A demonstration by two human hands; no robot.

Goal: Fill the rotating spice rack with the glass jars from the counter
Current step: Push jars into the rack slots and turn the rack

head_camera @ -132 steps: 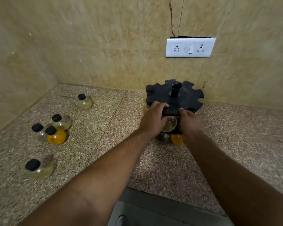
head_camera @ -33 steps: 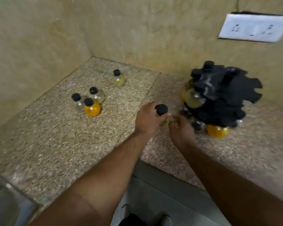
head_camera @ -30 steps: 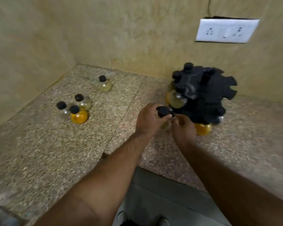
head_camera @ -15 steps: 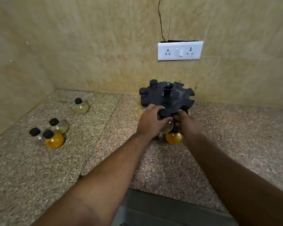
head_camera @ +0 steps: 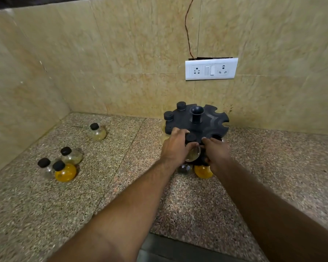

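Observation:
A black rotating spice rack (head_camera: pixel 209 122) stands by the back wall, with black-capped jars in slots on its left rim and more hanging on a lower tier. My left hand (head_camera: pixel 175 147) grips a round glass jar (head_camera: pixel 194 153) with a black cap at the rack's front edge. My right hand (head_camera: pixel 217 154) rests against the same jar and the rack's front. Below the hands hang a dark jar (head_camera: pixel 184 169) and an orange jar (head_camera: pixel 203 171). Loose jars stand on the counter at left: an orange one (head_camera: pixel 64 172), a clear one (head_camera: pixel 44 166), a pale one (head_camera: pixel 71 155) and another (head_camera: pixel 97 131) farther back.
The speckled granite counter (head_camera: pixel 121 176) meets tiled walls at the left and back. A white socket plate (head_camera: pixel 211 69) with a wire above it is on the back wall over the rack. The counter's front edge runs below my forearms.
My left hand carried a jar from the counter's left side to the rack's front edge, and my right hand came along to the rack. One jar fewer stands on the counter at left.

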